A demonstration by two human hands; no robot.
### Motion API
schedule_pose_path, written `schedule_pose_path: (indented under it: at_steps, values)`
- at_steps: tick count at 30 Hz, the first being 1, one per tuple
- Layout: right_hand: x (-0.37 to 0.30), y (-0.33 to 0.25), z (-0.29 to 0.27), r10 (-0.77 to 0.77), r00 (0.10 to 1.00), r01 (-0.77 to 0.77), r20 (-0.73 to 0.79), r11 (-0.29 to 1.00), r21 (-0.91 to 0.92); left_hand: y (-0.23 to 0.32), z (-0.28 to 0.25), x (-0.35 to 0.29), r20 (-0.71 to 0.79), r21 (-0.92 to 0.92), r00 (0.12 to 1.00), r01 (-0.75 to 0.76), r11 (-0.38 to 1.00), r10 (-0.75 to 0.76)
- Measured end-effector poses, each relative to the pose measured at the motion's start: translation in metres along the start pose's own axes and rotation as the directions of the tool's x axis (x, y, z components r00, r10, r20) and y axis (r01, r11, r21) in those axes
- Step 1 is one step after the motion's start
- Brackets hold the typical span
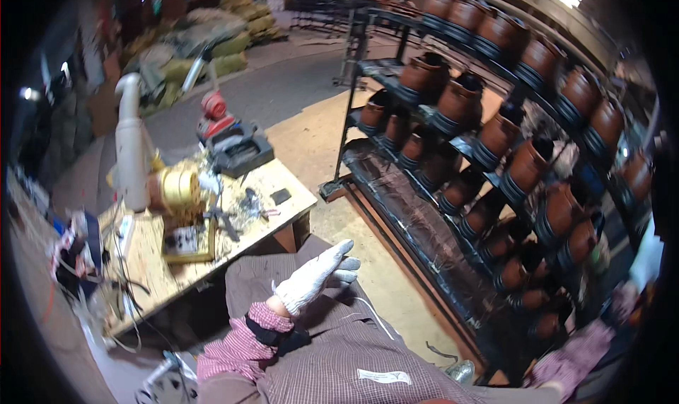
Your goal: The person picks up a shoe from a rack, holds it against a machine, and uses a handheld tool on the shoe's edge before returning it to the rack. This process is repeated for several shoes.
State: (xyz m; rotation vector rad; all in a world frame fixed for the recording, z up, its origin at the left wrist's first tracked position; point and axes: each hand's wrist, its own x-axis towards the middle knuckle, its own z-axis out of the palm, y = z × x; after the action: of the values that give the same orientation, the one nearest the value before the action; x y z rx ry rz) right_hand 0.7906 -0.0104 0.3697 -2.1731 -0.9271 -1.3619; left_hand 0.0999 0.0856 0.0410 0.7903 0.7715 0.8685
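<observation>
My left hand [320, 275], in a white glove, is raised over my lap with its fingers stretched out and nothing in them. A brown apron with a fine check [325, 365] lies over my legs below it. At the lower right, my other arm in a pink checked sleeve [573, 358] reaches out beside the rack. My right hand [624, 301] is dim and blurred near the picture's rim, so its fingers and anything in them cannot be made out. Brown boot-like pieces with dark ridged bottoms [458, 105] stand in rows on the dark metal rack [344, 131], close to that arm.
A wooden workbench [283, 223] at the left bears a beige upright pipe [130, 146], a yellow roll [178, 186], a wooden-framed box [187, 243] and a dark tray [244, 151]. Cables hang at its near edge. Sacks [230, 29] are piled far behind.
</observation>
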Motion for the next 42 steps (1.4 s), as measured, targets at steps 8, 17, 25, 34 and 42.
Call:
schedule_pose_path:
  at_steps: [8,17,25,34,42]
  values:
    - [-0.201,-0.297,-0.110,-0.356,0.825,0.565,-0.439,0.545,0.619,-0.010,-0.021,-0.021,-0.052,-0.117,0.956,-0.293,0.949,0.289]
    - [-0.314,-0.511,-0.222,-0.700,-0.073,0.041,-0.711,-0.714,0.699,-0.060,-0.098,-0.091,-0.668,-0.464,0.650,-0.744,0.481,0.361]
    - [-0.376,-0.547,-0.189,-0.798,0.067,-0.150,-0.599,-0.602,0.785,-0.172,-0.231,-0.168,-0.609,-0.653,0.687,-0.718,0.241,0.396]
    - [-0.410,-0.513,-0.154,-0.943,0.027,-0.103,-0.332,-0.333,0.937,-0.100,-0.304,-0.160,-0.650,-0.505,0.575,-0.815,0.284,0.497]
    - [-0.420,-0.524,-0.145,-0.938,-0.027,-0.089,-0.344,-0.341,0.936,-0.055,-0.194,-0.190,-0.705,-0.443,0.429,-0.888,0.122,0.564]
